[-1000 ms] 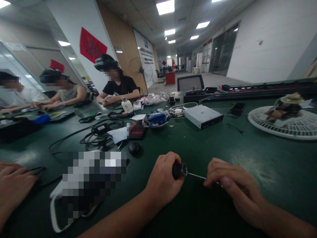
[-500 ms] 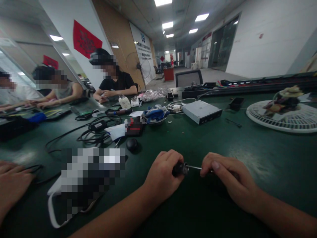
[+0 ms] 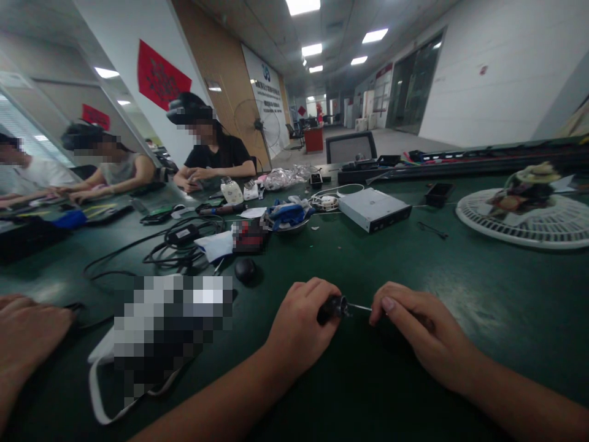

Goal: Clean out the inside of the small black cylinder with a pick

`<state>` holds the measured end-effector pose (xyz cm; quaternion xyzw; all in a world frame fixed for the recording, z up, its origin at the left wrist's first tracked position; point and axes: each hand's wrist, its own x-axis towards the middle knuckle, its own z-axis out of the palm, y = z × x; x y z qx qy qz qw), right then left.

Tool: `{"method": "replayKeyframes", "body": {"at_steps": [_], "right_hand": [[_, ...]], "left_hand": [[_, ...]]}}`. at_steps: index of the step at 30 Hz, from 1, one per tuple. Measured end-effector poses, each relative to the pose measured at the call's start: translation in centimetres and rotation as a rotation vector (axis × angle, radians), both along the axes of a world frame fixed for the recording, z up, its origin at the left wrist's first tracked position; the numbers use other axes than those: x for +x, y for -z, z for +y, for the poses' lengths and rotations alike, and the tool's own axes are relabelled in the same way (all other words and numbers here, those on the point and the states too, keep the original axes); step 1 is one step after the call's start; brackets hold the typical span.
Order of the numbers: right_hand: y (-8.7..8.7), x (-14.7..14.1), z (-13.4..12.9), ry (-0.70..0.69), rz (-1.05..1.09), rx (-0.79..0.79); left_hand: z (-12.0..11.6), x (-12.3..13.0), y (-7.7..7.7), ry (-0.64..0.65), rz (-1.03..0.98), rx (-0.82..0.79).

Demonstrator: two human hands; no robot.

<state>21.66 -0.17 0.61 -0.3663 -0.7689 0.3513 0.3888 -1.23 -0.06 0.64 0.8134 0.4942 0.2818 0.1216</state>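
Note:
My left hand (image 3: 301, 322) is closed around a small dark cylindrical part (image 3: 339, 306), its open end facing right. A thin metal shaft, which looks like that of a screwdriver (image 3: 359, 307), runs from my right hand (image 3: 426, 328) to the rim of that open end. My right fingers are wrapped round the screwdriver's handle, which they mostly hide. Whether the tip is inside the part or just against its edge, I cannot tell. Both hands are held just over the dark green table (image 3: 350, 380).
Another person's hand (image 3: 32, 331) rests at the left edge, near a pouch with a strap (image 3: 94, 380). Beyond are a black mouse (image 3: 245, 270), cables (image 3: 161, 252), a grey disc drive (image 3: 375, 207) and a white fan grille (image 3: 488, 230). Several people sit at the far left.
My right hand has shifted slightly left, with less of the shaft showing. The dark part's open end has tilted a little. The other person's hand at the left edge has moved right.

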Motion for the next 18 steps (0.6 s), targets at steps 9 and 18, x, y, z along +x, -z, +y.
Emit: {"method": "replayKeyframes", "body": {"at_steps": [9, 18], "right_hand": [[0.0, 0.1, -0.2, -0.102, 0.036, 0.01], [1.2, -0.4, 0.2, 0.253, -0.254, 0.06]], "left_hand": [[-0.1, 0.1, -0.1, -0.02, -0.011, -0.026], [-0.2, 0.1, 0.1, -0.091, -0.036, -0.036]]}}
